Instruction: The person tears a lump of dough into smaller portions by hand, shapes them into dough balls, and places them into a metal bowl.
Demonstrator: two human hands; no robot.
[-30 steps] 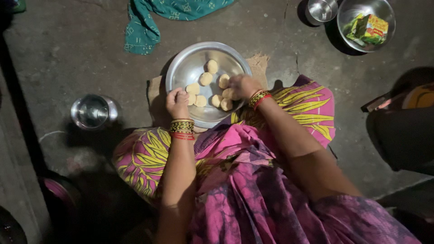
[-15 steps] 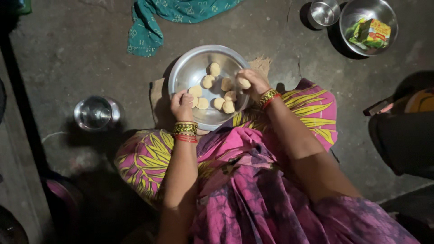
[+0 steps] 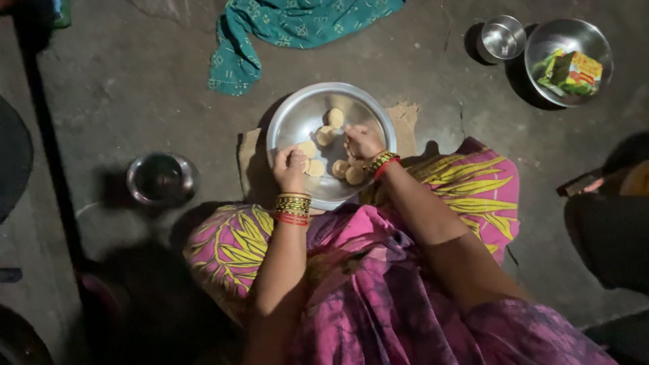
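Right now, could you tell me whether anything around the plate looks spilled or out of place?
Nothing spilled. The dough pieces all sit inside the steel plate, both hands over it. Only the teal cloth lies crumpled on the floor.

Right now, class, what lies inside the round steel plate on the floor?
The steel plate holds several pale dough discs. The left hand and right hand reach in, covering some discs, so their full number cannot be seen.

The left hand [image 3: 291, 169] hides whatever its curled fingers hold.
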